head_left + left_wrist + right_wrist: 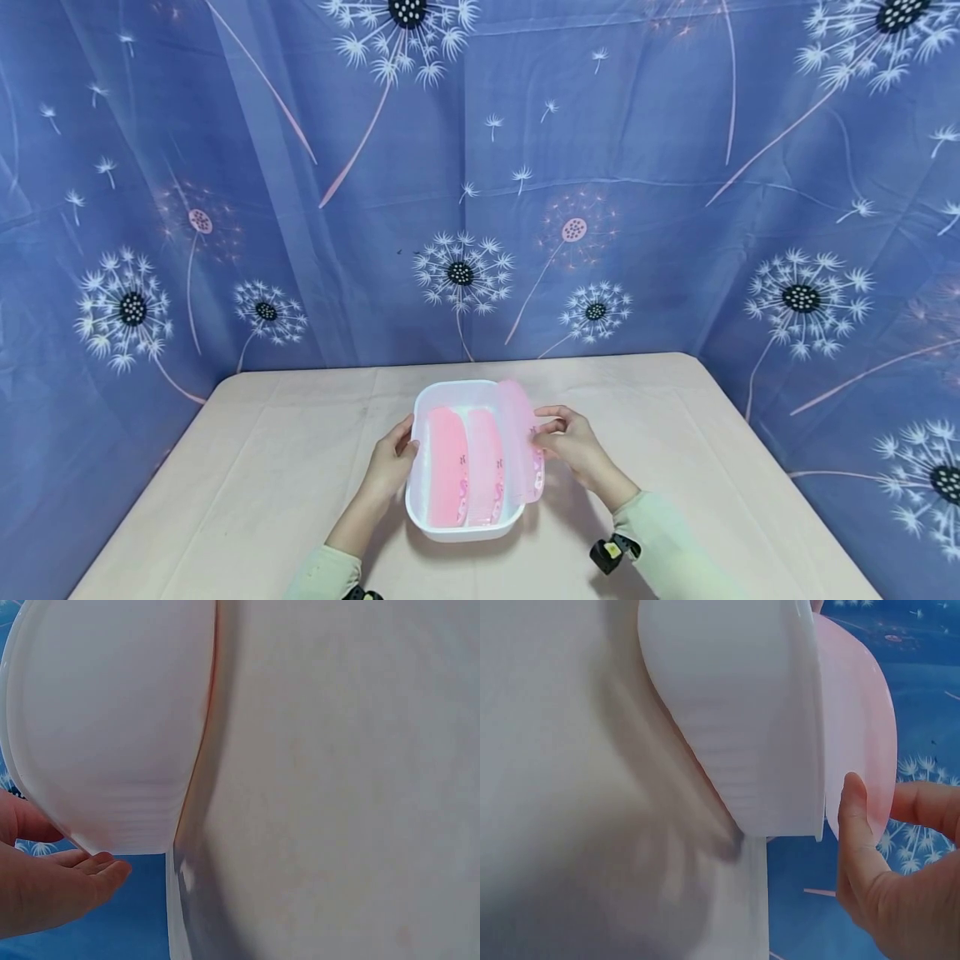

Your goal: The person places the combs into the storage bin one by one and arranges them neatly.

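A white rectangular plastic box (465, 535) with rounded corners stands on the table. Its left rim is gripped by my left hand (392, 462), which also shows at the box's edge in the left wrist view. Inside lie two long, curved pink plastic pieces, a deeper pink one (446, 467) on the left and a paler one (483, 471) beside it, both with small prints along the right edge. My right hand (576, 450) pinches a third, similar translucent pink piece (516, 442) over the box's right rim. In the right wrist view, the thumb lies on this piece's near face (859, 720), fingers behind.
A pale cloth covers the table (285, 467). Blue curtains (360, 275) with dandelion prints hang behind it and along both sides. Dark bands with small devices (613, 550) sit on both wrists, below light green sleeves.
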`<state>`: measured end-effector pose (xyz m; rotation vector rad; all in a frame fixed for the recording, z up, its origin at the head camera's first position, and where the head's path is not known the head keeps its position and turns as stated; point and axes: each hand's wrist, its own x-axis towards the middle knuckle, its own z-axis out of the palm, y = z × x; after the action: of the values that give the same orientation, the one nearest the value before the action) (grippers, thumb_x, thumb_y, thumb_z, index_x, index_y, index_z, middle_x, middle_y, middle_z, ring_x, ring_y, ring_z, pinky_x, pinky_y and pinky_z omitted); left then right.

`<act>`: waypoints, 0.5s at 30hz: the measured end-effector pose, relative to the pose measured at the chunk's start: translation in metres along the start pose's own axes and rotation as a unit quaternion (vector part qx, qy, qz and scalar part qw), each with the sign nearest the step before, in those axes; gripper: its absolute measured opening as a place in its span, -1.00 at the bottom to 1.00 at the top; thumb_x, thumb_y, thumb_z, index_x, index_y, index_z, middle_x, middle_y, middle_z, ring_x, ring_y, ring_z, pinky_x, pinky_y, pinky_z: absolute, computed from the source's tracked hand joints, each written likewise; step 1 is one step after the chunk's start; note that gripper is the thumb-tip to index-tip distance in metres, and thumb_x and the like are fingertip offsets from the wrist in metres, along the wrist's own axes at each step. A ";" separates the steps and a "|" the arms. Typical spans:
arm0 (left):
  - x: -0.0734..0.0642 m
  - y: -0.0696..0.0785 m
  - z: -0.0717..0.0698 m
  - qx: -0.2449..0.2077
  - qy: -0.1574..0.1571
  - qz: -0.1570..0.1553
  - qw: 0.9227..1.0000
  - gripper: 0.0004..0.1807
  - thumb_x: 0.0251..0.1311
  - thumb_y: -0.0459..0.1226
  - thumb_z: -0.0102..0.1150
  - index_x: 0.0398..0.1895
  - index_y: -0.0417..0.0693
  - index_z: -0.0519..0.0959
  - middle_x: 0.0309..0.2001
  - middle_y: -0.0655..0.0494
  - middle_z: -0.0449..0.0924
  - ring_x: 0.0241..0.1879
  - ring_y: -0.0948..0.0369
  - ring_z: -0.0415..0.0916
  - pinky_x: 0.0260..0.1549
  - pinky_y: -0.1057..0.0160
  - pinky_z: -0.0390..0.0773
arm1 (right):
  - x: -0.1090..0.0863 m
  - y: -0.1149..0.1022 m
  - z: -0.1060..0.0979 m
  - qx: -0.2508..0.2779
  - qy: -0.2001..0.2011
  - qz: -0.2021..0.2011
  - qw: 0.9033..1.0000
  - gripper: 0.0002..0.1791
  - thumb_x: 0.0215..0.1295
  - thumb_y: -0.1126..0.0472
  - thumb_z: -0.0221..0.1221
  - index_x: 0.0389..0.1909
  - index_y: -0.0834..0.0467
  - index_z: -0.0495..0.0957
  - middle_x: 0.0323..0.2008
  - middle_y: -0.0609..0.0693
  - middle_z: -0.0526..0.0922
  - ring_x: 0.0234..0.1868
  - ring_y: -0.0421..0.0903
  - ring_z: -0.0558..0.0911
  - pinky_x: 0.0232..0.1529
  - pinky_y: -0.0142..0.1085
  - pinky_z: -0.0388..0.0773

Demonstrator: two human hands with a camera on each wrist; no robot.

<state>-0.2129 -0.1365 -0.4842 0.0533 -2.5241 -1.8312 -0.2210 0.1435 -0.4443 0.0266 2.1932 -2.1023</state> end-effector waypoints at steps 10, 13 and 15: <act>-0.001 0.001 -0.001 -0.005 -0.003 0.003 1.000 -0.46 0.36 -0.45 -0.11 0.40 -0.35 0.16 0.36 -0.33 0.20 0.33 -0.19 0.21 0.31 -0.02 0.30 | 0.000 0.003 0.010 -0.031 0.021 -0.008 0.999 -0.51 -0.05 0.55 0.23 0.00 0.44 0.44 -0.41 0.14 0.52 -0.49 -0.11 0.55 -0.42 -0.24 0.71; -0.001 0.002 -0.001 -0.007 -0.005 0.000 1.000 -0.46 0.36 -0.45 -0.11 0.41 -0.35 0.16 0.36 -0.33 0.20 0.33 -0.19 0.20 0.32 -0.02 0.28 | 0.000 0.004 0.012 -0.034 0.025 -0.010 0.999 -0.50 -0.06 0.55 0.24 0.00 0.43 0.44 -0.41 0.14 0.51 -0.49 -0.11 0.54 -0.42 -0.24 0.71; -0.002 0.002 -0.001 -0.008 -0.006 0.000 1.000 -0.46 0.37 -0.45 -0.11 0.41 -0.35 0.15 0.36 -0.33 0.20 0.33 -0.19 0.20 0.32 -0.03 0.28 | 0.000 0.004 0.013 -0.036 0.028 -0.012 0.999 -0.51 -0.06 0.55 0.24 0.00 0.43 0.44 -0.41 0.13 0.51 -0.50 -0.12 0.54 -0.44 -0.27 0.70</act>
<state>-0.2113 -0.1371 -0.4817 0.0418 -2.5175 -1.8561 -0.2201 0.1306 -0.4491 0.0535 2.3110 -2.0567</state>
